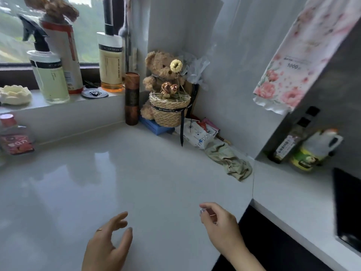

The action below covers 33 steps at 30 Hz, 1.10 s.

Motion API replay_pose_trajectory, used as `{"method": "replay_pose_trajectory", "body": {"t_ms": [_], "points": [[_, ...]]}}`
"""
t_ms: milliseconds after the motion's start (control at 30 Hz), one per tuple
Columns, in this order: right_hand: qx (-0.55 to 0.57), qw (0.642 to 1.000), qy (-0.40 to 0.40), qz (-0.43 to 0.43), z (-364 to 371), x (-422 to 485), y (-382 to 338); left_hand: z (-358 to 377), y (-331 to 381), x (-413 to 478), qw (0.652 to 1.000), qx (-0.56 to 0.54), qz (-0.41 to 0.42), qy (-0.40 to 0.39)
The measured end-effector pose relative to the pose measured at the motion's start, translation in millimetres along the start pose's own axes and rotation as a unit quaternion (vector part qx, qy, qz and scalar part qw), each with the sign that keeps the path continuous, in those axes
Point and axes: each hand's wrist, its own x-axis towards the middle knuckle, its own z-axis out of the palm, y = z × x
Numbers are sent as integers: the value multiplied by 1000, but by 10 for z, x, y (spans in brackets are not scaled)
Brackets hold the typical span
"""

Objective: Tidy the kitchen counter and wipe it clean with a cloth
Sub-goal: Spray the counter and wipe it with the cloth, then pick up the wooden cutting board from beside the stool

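A crumpled pale green cloth (230, 161) lies on the white counter (117, 173) against the right wall. Both of my hands hover above the counter's front part, apart from the cloth. My left hand (109, 241) has relaxed, spread fingers and holds nothing. My right hand (216, 222) has loosely curled fingers with nothing in them. A teddy bear (160, 69) sits behind a woven rope basket (168, 110) on a blue box (156, 127) in the corner. White and pink packets (199, 133) lie next to it.
On the window sill stand a spray bottle (48, 75), a white and orange bottle (111, 59) and a cream dish (13, 94). A brown tube (132, 98) stands in the corner, a red-labelled bottle (15, 135) at left, oil bottles (304, 149) at right under a dark cabinet.
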Motion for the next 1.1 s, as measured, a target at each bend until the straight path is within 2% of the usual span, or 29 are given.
{"method": "replay_pose_trajectory", "body": {"t_ms": [67, 200, 300, 400, 567, 733, 900, 1000, 1100], "points": [[24, 998, 16, 48, -80, -349, 47, 4, -20, -42, 999, -24, 22, -32], [40, 988, 85, 120, -387, -1089, 178, 257, 137, -235, 985, -52, 81, -142], [45, 972, 158, 167, -644, -1728, 341, 569, 357, -534, 955, -54, 145, -252], [66, 941, 244, 224, -842, -2445, 566, 861, 582, -991, 910, -50, 193, -363], [121, 852, 390, 329, -952, -3970, 1072, 1244, 914, -2189, 814, 13, 319, -485], [154, 743, 507, 410, -724, -5880, 1590, 1403, 897, -3933, 713, 57, 347, -607], [172, 636, 563, 499, -530, -7580, 1793, 1317, 678, -5553, 615, 78, 384, -684], [176, 575, 597, 531, -641, -8259, 1900, 1355, 694, -6146, 605, 70, 356, -709], [151, 560, 609, 542, -897, -8593, 2031, 1560, 827, -6515, 607, 70, 360, -705]]}}
